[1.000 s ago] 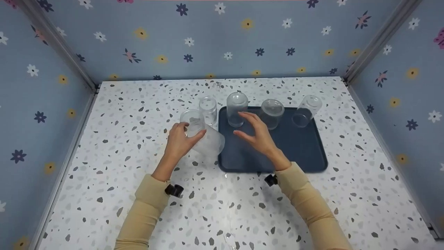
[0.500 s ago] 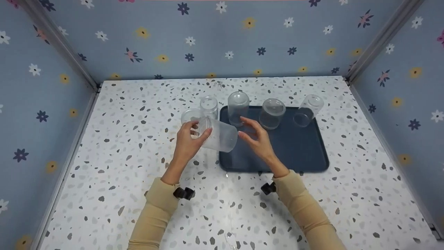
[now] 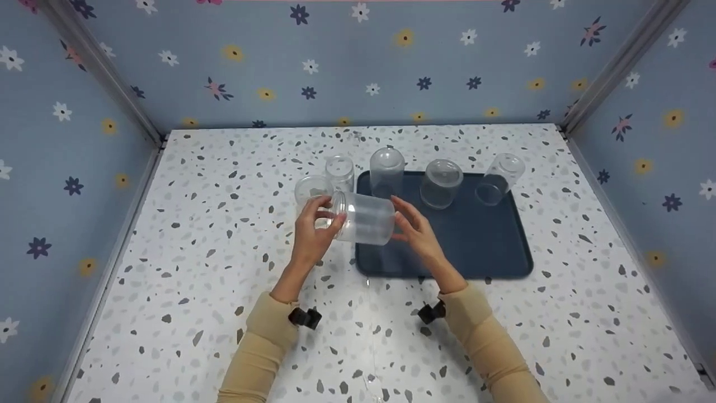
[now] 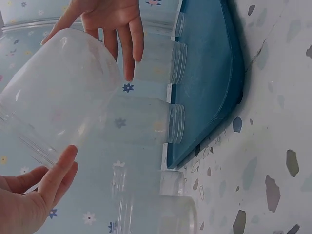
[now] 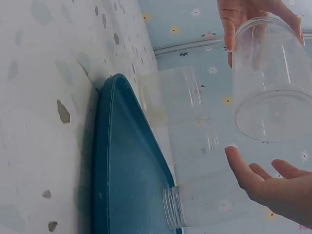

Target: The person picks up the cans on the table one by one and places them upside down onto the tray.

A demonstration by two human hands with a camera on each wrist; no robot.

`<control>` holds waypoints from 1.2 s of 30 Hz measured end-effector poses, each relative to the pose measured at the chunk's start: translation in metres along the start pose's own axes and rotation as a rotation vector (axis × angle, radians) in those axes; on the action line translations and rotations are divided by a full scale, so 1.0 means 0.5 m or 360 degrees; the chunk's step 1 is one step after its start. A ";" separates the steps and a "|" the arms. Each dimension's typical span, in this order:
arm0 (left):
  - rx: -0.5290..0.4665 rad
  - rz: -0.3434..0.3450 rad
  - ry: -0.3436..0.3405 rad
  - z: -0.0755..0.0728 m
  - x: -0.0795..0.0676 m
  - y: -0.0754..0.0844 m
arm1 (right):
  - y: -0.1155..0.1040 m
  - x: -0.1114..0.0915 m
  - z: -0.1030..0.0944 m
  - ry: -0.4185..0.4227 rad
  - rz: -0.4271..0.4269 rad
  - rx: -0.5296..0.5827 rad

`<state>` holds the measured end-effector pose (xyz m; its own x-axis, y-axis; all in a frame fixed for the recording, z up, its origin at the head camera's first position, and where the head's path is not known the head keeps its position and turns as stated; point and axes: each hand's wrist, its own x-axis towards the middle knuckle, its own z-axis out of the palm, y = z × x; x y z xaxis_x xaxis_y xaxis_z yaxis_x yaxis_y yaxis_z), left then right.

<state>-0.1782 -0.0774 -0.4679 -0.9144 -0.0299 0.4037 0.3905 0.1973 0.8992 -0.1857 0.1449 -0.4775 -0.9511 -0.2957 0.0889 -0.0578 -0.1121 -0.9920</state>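
A clear plastic jar (image 3: 366, 218) lies sideways in the air over the left part of the dark blue tray (image 3: 447, 252). My left hand (image 3: 314, 230) grips it around its threaded mouth, thumb in front and fingers behind. The base faces right, toward my right hand (image 3: 420, 232). That hand's fingers are spread and slightly bent, right at the base; in the right wrist view they stand just short of the jar (image 5: 273, 83). Three clear jars stand mouth down along the tray's back: a tall one (image 3: 387, 165), a wider one (image 3: 441, 179) and a slim one (image 3: 503, 173).
Left of the tray, a wide clear jar (image 3: 312, 184) and a narrower one (image 3: 339, 168) stand mouth up on the speckled table (image 3: 224, 196). The held jar and left hand partly overlap the wide one. Flower-patterned panels (image 3: 363, 67) enclose the table's back and sides.
My left hand has lifted the jar and moved right, turning it level over the tray. My right hand has come down a little to the jar's base.
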 end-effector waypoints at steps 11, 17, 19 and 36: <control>-0.0241 0.0010 -0.0083 0.012 -0.029 0.046 | 0.012 -0.015 0.001 -0.0040 0.0146 0.0374; -0.0335 0.0063 -0.0122 0.021 -0.040 0.036 | 0.009 -0.028 -0.002 -0.0101 0.0134 0.0491; -0.0366 0.0081 -0.0133 0.024 -0.042 0.035 | 0.011 -0.031 -0.004 -0.0110 0.0116 0.0508; -0.0461 0.0151 -0.0350 0.033 -0.041 0.032 | 0.007 -0.043 -0.018 0.0073 -0.0004 0.0408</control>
<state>-0.1548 -0.0576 -0.4644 -0.8615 0.1927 0.4697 0.4596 -0.0970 0.8828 -0.1682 0.1592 -0.4838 -0.9642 -0.2524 0.0814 0.0129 -0.3512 -0.9362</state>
